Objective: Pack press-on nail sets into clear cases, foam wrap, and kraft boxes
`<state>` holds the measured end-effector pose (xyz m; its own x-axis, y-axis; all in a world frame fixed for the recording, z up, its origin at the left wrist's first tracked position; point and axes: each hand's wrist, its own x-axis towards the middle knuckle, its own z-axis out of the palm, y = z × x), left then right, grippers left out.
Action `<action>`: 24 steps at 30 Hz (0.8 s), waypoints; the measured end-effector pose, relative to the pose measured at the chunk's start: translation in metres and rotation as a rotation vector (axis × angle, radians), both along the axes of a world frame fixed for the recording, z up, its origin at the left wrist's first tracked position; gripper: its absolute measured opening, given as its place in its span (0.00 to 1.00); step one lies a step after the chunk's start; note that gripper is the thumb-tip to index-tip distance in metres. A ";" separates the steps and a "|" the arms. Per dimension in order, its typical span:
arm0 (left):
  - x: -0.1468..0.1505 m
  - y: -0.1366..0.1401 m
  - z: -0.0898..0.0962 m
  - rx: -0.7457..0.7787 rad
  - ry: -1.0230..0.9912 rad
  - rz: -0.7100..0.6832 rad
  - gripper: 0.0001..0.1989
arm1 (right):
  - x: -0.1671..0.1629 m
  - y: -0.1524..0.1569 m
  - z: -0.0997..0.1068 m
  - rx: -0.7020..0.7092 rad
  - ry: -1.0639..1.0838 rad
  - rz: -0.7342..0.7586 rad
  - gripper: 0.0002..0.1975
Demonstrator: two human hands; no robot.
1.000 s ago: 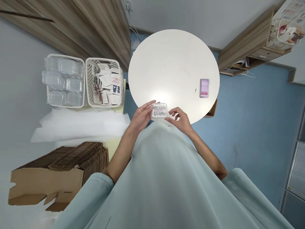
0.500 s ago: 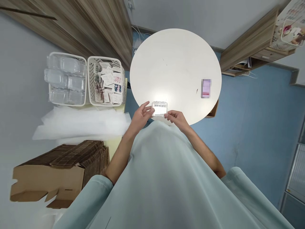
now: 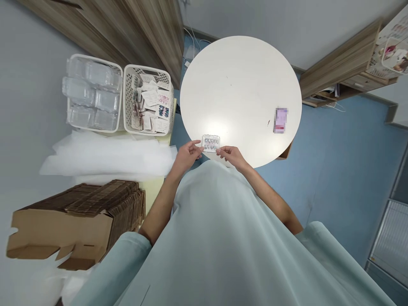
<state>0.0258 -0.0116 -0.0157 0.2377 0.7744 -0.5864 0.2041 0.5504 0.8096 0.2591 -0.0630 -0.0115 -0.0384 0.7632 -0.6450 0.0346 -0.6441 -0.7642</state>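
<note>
A small clear plastic case [image 3: 211,143] is held between my two hands over the near edge of the round white table [image 3: 242,76]. Inside it, several small shiny pieces show in two rows. My left hand [image 3: 188,155] grips the case's left side between thumb and fingers. At the lower right corner, my right hand [image 3: 232,155] pinches it with thumb and forefinger. What the small pieces are, I cannot make out.
On my left stand a white basket of clear plastic boxes [image 3: 95,91] and a basket of cards [image 3: 149,100]. Nearer lie white wrapping sheets [image 3: 108,155] and a stack of folded cardboard boxes [image 3: 73,221]. A blurred purple item [image 3: 281,120] lies at the table's right.
The case is tilted differently: the bright glare on it has gone and the rows of pieces now show. The view has shifted slightly. Both hands still hold the case.
</note>
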 end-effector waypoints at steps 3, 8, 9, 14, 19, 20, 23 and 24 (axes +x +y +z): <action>-0.008 0.006 -0.025 -0.031 0.064 -0.043 0.29 | -0.007 0.007 -0.028 -0.025 -0.017 0.030 0.25; -0.009 0.018 -0.078 -0.070 0.286 -0.142 0.22 | -0.024 0.021 -0.081 -0.119 -0.114 0.057 0.19; -0.007 0.020 -0.087 -0.075 0.345 -0.160 0.20 | -0.028 0.024 -0.091 -0.144 -0.144 0.061 0.18; 0.005 0.026 -0.118 -0.056 0.578 -0.255 0.16 | -0.044 0.035 -0.128 -0.239 -0.291 0.050 0.16; 0.008 0.026 -0.131 -0.025 0.617 -0.287 0.17 | -0.051 0.037 -0.144 -0.254 -0.331 0.047 0.15; 0.007 0.025 -0.132 -0.026 0.603 -0.286 0.18 | -0.051 0.036 -0.146 -0.255 -0.333 0.046 0.15; 0.004 0.022 -0.131 -0.015 0.560 -0.287 0.19 | -0.049 0.034 -0.148 -0.256 -0.341 0.045 0.13; 0.002 0.021 -0.129 -0.005 0.554 -0.289 0.20 | -0.047 0.034 -0.147 -0.254 -0.345 0.048 0.12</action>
